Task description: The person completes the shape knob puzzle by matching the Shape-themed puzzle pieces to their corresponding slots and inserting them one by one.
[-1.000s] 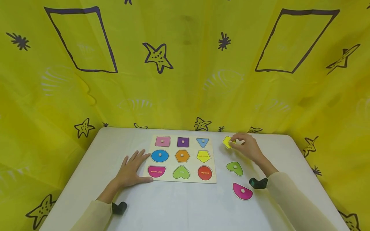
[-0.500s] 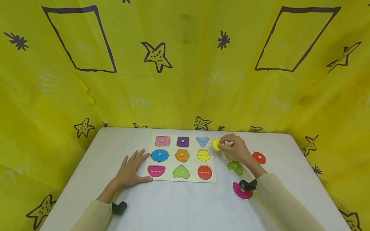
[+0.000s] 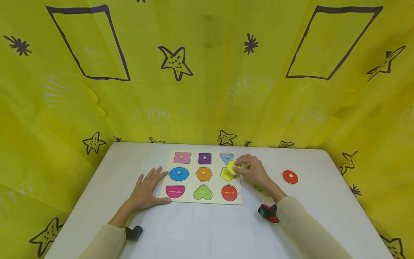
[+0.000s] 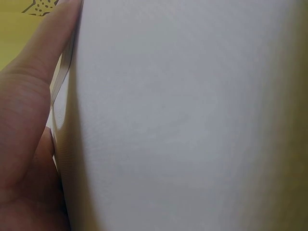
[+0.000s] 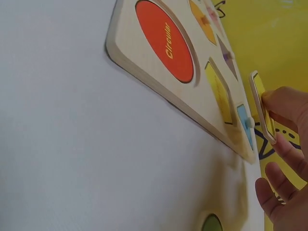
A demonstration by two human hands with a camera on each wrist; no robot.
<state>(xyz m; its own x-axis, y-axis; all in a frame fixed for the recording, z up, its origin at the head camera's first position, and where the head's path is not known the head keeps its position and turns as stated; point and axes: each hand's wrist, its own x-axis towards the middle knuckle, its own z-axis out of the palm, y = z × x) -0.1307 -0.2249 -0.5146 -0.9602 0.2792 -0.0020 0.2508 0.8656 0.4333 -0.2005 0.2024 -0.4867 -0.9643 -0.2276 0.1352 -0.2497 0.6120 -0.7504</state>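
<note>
My right hand (image 3: 253,169) pinches a yellow pentagon puzzle piece (image 3: 231,167) by its small knob. In the right wrist view the piece (image 5: 261,103) is tilted and raised off the wooden shape board (image 5: 139,65). From the head view it overlaps the yellow pentagon recess (image 3: 227,175) and the edge of the blue triangle (image 3: 226,157). Spread at the left edge of the board (image 3: 191,183), my left hand (image 3: 143,192) touches it with fingertips and thumb. Knobbed pink, purple, blue and orange pieces sit in the board. The half round, heart and circular recesses show bare printed floors.
A red circle piece (image 3: 290,177) lies on the white table (image 3: 200,233) at the right. Under my right forearm, a green heart piece (image 3: 260,189) and a magenta half-round piece (image 3: 274,219) are partly hidden. A yellow patterned curtain (image 3: 207,108) surrounds the table.
My right hand has carried the yellow pentagon leftward from the table to above the board. The red circle has come into sight from behind the arm. My left hand stays put.
</note>
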